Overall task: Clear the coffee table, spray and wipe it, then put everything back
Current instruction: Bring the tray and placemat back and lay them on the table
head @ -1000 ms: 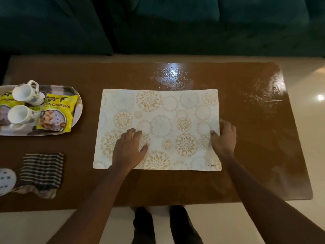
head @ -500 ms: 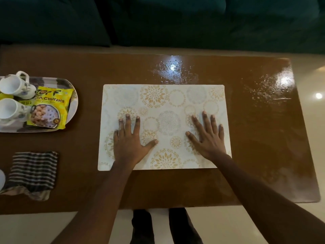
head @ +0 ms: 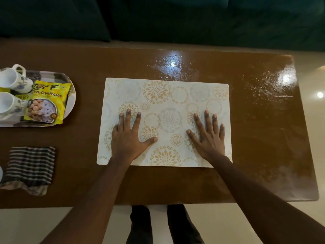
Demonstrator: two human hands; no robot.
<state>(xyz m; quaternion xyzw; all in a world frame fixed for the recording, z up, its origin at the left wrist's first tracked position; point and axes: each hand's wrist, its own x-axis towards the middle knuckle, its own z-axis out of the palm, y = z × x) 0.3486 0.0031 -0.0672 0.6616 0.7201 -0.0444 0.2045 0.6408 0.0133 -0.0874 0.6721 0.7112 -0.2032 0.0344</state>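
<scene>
Change over the last second: right hand (head: 209, 138), which was gripping the right edge of the placemat (head: 168, 95), now lies flat on top of it. Left hand (head: 128, 138), which had bent fingers, is now flat as well. The mat has kept much the same place on the table.

1. Sofa (head: 175, 20): dark teal, runs along the far side of the table.
2. Coffee table (head: 263, 147): brown, glossy top. A wet, speckled sheen (head: 173, 66) shows just beyond the mat's far edge, and more towards the far right corner.
3. Floor (head: 219, 222): pale, near side. The person's legs (head: 140, 224), in dark trousers, stand at the table's near edge.
4. Placemat: cream with gold and grey medallions, lying flat at the middle of the table with its long side towards the person.
5. Hands: both palm-down on the near half of the mat, left on its left part and right on its right part. Fingers are straight and spread wide, thumbs point inward, and nothing is held.
6. Tray (head: 73, 95): far left of the table, partly out of frame.
7. Striped cloth (head: 29, 166): dark with pale stripes, folded, lying on the table nearer the person than the tray.
8. Snack packet (head: 47, 103): yellow, lying on the tray.
9. Two white cups (head: 14, 80) (head: 8, 104): tipped on their sides on the tray, just left of the packet.
</scene>
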